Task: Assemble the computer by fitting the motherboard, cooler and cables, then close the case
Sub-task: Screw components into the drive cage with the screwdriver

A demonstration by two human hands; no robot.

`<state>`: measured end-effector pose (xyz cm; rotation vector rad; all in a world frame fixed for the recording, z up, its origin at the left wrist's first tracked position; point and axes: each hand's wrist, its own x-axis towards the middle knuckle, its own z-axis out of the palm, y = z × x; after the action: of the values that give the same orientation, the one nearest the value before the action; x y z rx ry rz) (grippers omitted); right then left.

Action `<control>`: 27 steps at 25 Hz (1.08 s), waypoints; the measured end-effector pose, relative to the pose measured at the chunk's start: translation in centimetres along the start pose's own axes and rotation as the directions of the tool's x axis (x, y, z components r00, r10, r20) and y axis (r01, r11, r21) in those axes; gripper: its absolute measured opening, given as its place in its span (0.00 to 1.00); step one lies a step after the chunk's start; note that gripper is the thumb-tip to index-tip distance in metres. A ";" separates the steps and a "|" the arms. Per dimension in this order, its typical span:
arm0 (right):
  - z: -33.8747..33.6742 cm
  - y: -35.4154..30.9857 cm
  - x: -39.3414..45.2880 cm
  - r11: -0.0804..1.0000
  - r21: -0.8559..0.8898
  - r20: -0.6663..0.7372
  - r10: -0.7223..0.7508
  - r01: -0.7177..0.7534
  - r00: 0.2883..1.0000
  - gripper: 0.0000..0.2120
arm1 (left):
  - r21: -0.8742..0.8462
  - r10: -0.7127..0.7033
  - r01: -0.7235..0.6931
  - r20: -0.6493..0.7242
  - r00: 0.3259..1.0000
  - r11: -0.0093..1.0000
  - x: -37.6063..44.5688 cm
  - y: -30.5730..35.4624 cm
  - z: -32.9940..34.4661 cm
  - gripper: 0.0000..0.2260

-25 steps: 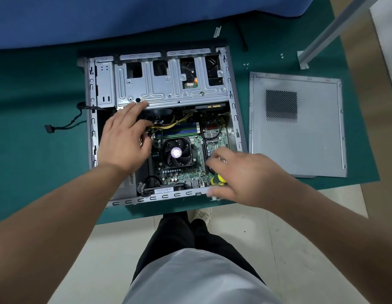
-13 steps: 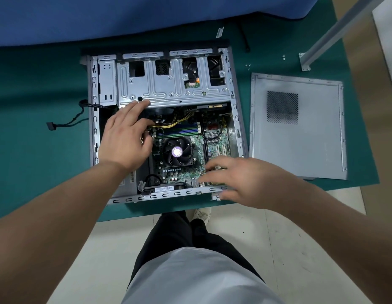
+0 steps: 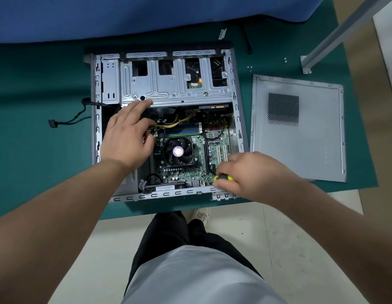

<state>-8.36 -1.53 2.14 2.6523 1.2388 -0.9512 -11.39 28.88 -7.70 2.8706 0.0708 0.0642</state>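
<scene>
Screwing down the motherboard (image 3: 191, 170) inside the open case (image 3: 168, 194), by the look of it: right hand (image 3: 254, 172) gripping a yellow screwdriver (image 3: 223, 177) at the near-right corner, left hand (image 3: 129, 137) spread, steadying. Next: seat tip squarely, then the side panel (image 3: 300, 132), lying right.

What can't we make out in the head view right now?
- Screwdriver tip and whatever it meets: hidden under the right hand.
- Motherboard left edge: covered by the left hand.
- Loose screws on the mat: too small to count.
- Side panel near corner: blurred.
</scene>
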 end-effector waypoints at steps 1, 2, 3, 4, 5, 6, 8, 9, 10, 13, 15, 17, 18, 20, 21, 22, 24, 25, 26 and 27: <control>0.4 -0.7 0.2 0.994 -0.077 -0.055 0.067 -0.071 0.996 0.30 | -0.002 0.001 -0.001 -0.001 1.000 1.000 0.0 0.0 0.0 0.15; 0.5 -1.4 0.3 0.986 -0.125 -0.100 0.095 -0.107 0.991 0.35 | -0.003 0.002 -0.002 -0.001 1.000 1.000 0.0 0.1 0.0 0.15; 0.6 -1.6 0.4 0.983 -0.142 -0.111 0.098 -0.113 0.989 0.38 | -0.002 0.002 -0.002 0.001 1.000 1.000 0.0 0.1 -0.1 0.15; 0.5 -1.4 0.4 0.992 -0.105 -0.093 0.062 -0.071 0.994 0.38 | -0.001 0.002 -0.002 0.002 1.000 1.000 0.0 0.1 -0.1 0.15; 0.3 -1.1 0.3 0.999 -0.038 -0.036 0.010 -0.011 0.999 0.32 | -0.001 0.002 -0.002 0.002 1.000 1.000 0.0 0.0 -0.1 0.15; 0.0 -0.4 0.2 0.997 0.069 0.039 -0.048 0.045 0.998 0.25 | -0.002 0.003 -0.003 0.002 1.000 1.000 0.0 0.0 -0.1 0.15; -0.5 0.4 0.0 0.978 0.201 0.099 -0.085 0.064 0.992 0.19 | -0.004 0.004 -0.004 0.004 1.000 1.000 0.0 0.0 -0.1 0.15; -0.6 0.1 -0.1 0.986 0.167 0.083 -0.041 0.026 0.996 0.14 | -0.004 0.003 -0.003 0.006 1.000 1.000 0.0 0.0 -0.1 0.15; -0.3 -0.4 0.0 0.995 0.095 0.017 0.023 -0.024 1.000 0.12 | -0.003 0.002 -0.002 0.007 1.000 1.000 0.0 0.0 0.0 0.15; 0.5 -2.2 0.7 0.975 -0.164 -0.097 0.136 -0.150 0.986 0.26 | -0.005 0.002 -0.002 0.011 1.000 1.000 0.0 0.0 -0.1 0.16; 0.5 -1.8 0.9 0.992 -0.088 -0.059 0.081 -0.085 0.995 0.27 | -0.005 0.004 -0.004 0.008 1.000 1.000 0.0 0.0 -0.1 0.16; 0.2 -0.9 0.7 0.998 0.052 0.021 -0.038 0.037 0.999 0.21 | -0.009 0.008 -0.008 0.006 1.000 1.000 0.0 -0.1 -0.1 0.16; 0.0 -0.5 0.6 0.993 0.088 0.048 -0.077 0.073 0.996 0.20 | -0.011 0.010 -0.010 0.004 1.000 1.000 0.0 0.0 0.0 0.16; 0.2 -0.4 0.5 0.994 0.079 0.030 -0.078 0.075 0.997 0.16 | -0.010 0.010 -0.010 0.001 1.000 1.000 0.0 0.0 0.0 0.15; 0.3 -0.5 0.5 0.996 0.064 0.009 -0.064 0.063 0.998 0.15 | -0.010 0.008 -0.008 0.001 1.000 1.000 0.0 -0.1 0.1 0.15; 0.4 -0.7 0.6 0.997 0.057 -0.008 -0.051 0.051 0.999 0.13 | -0.010 0.008 -0.008 0.001 1.000 1.000 0.0 -0.1 0.1 0.15; 0.6 -1.0 0.6 0.998 0.060 -0.023 -0.033 0.034 0.999 0.12 | -0.009 0.008 -0.008 0.002 1.000 1.000 0.0 -0.2 0.1 0.16; 0.7 -1.1 0.6 0.998 0.062 -0.028 -0.026 0.027 0.999 0.11 | -0.011 0.009 -0.009 0.002 1.000 1.000 0.0 -0.2 0.2 0.16; 0.8 -1.2 0.6 0.998 0.063 -0.034 -0.022 0.024 0.999 0.11 | -0.013 0.011 -0.011 0.001 1.000 1.000 0.1 -0.1 0.2 0.16; 1.0 -1.3 0.6 0.998 0.066 -0.039 -0.020 0.023 0.999 0.11 | -0.016 0.011 -0.011 -0.001 1.000 1.000 0.1 -0.1 0.3 0.16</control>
<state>-9.53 -0.52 1.31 2.7260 1.2675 -0.9660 -11.33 28.90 -7.97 2.8552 0.0537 0.0680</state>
